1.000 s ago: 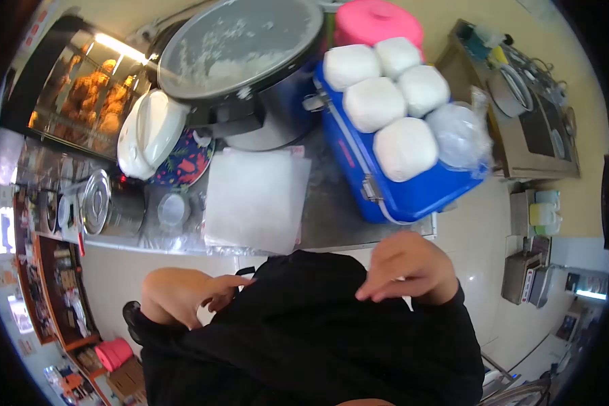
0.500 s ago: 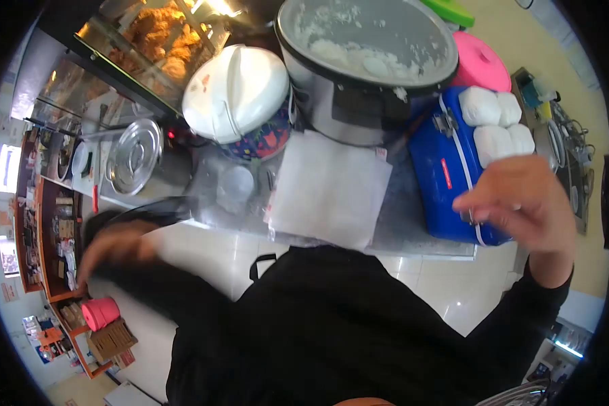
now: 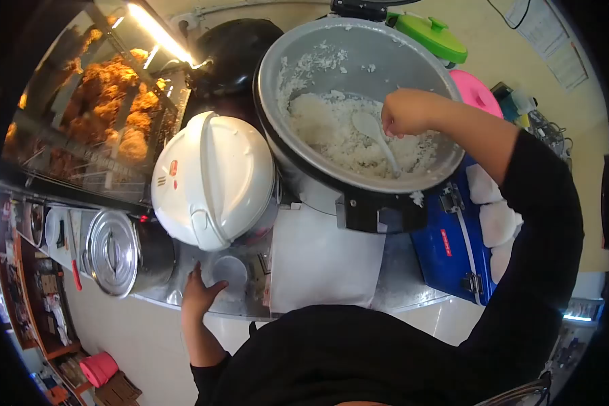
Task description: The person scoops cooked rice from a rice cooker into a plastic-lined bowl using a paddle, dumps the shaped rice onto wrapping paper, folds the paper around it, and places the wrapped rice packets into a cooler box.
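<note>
My right hand (image 3: 411, 113) reaches into a large rice cooker (image 3: 358, 186), over the cooked rice (image 3: 318, 122). Its fingers are curled together beside a white rice paddle (image 3: 368, 126), which lies on the rice with its handle toward me. I cannot tell whether the fingertips touch the paddle or hold anything. Down at the counter's front edge, my left hand (image 3: 197, 294) is open, thumb and fingers spread. It is just left of a clear round plastic cup (image 3: 230, 272) and appears empty. White paper sheets (image 3: 328, 260) lie in a stack right of the cup.
A white-lidded container (image 3: 213, 179) stands left of the cooker, with a lidded steel pot (image 3: 113, 254) beyond it. Fried chicken (image 3: 108, 101) fills a lit display case at far left. On the right, white wrapped bundles (image 3: 496, 223) rest on a blue cooler (image 3: 440, 247).
My right hand has moved from above the blue cooler into the rice cooker. My left hand has come in from the far left to the cup. The view has shifted toward the cooker.
</note>
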Demonstrator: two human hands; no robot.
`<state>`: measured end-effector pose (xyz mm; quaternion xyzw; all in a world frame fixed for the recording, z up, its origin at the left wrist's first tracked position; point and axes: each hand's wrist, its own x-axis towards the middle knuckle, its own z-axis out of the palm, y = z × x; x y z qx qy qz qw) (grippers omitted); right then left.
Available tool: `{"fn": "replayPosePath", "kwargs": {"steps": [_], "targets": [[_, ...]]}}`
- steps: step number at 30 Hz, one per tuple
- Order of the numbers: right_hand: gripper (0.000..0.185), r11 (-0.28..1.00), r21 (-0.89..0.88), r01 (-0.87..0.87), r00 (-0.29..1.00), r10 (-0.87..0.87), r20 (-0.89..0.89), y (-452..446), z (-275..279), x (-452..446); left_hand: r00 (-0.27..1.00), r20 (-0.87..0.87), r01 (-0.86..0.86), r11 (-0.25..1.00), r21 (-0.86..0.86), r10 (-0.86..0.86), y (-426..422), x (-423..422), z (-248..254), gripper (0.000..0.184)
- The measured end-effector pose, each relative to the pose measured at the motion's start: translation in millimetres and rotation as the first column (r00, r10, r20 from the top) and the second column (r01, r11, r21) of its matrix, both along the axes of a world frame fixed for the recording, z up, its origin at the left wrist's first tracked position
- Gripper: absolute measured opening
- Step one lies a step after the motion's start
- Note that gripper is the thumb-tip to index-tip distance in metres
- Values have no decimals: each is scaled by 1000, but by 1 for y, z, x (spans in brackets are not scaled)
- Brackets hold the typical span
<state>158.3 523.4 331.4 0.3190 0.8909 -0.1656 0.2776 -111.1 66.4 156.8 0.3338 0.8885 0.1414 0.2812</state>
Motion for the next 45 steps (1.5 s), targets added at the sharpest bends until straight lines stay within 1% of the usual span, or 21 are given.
{"fn": "replayPosePath", "kwargs": {"steps": [1, 2, 4, 6, 10, 13, 14, 17, 19, 20, 21, 23, 25, 26, 29, 30, 33, 37, 41, 44, 45], "targets": [[19, 998, -38, 46, 992, -42, 119, 13, -20, -7, 998, 48, -51, 999, 2, 51, 7, 1, -12, 79], [19, 1000, -10, -7, 978, 9, 209, 21, -39, -14, 990, 99, -103, 995, -3, 103, 12, 3, -19, 75], [20, 992, 30, -121, 918, 100, 383, 32, -69, -29, 993, 81, -87, 995, -38, 90, 21, 2, -21, 65], [24, 990, 97, -101, 914, 54, 403, 25, -75, -41, 998, 26, -53, 997, -47, 54, 26, 2, -22, 53], [29, 966, 187, -178, 862, 61, 503, 29, -96, -46, 979, 202, 82, 973, -218, -37, 36, -9, -30, 51], [28, 940, 264, -216, 905, 91, 415, 38, -95, -48, 976, 204, 64, 996, 64, -76, 27, -12, -44, 44], [27, 958, 219, -188, 932, 103, 348, 37, -79, -54, 904, 426, -45, 999, -18, 48, 33, -15, -34, 60], [24, 996, 71, -51, 989, 41, 140, 48, -47, -60, 825, 557, -164, 983, 82, 91, 15, -25, -40, 58], [21, 989, 150, -17, 986, 41, -160, 44, -34, -53, 699, 678, -360, 931, 59, 227, 6, -21, -33, 59], [20, 983, 184, 7, 950, 51, -308, 43, -32, -51, 622, 729, -453, 891, 35, 287, 1, -19, -26, 59], [23, 984, 176, -23, 938, 82, -337, 45, -32, -47, 536, 773, -541, 841, 6, 339, -4, -18, -23, 59], [34, 984, 159, -86, 907, 143, -395, 50, -32, -41, 337, 904, -602, 798, -6, 261, -13, -19, -22, 63], [40, 971, 193, -144, 946, 192, -260, 48, -31, -43, 167, 962, -680, 732, -47, 218, -20, -15, -17, 66], [44, 963, 207, -174, 958, 214, -189, 45, -29, -45, 82, 987, -720, 693, -40, 141, -17, -8, -21, 66], [45, 837, 387, -387, 916, 398, 57, 31, -28, -49, -192, 977, -729, 680, -79, -93, -3, 9, -3, 64], [44, 830, 376, -412, 905, 420, 65, 28, -32, -50, -195, 961, -631, 775, 28, -194, -18, -3, -20, 71], [44, 819, 303, -486, 870, 485, 85, 19, -56, -53, -325, 909, -647, 762, -11, -262, -25, 7, -4, 70], [48, 831, 129, -541, 840, 528, 122, -3, -75, -70, -387, 869, -650, 760, -19, -309, -31, 10, 10, 67], [47, 904, -55, -423, 875, 424, 234, 2, -53, -94, -410, 846, -658, 753, -16, -341, -32, 10, 20, 65], [45, 834, 217, -507, 862, 489, 136, 29, -54, -88, -414, 833, -663, 748, 2, -368, -29, 8, 26, 63], [44, 858, 188, -477, 878, 461, 127, 31, -57, -87, -413, 828, -666, 746, 10, -380, -27, 9, 27, 63]]}}
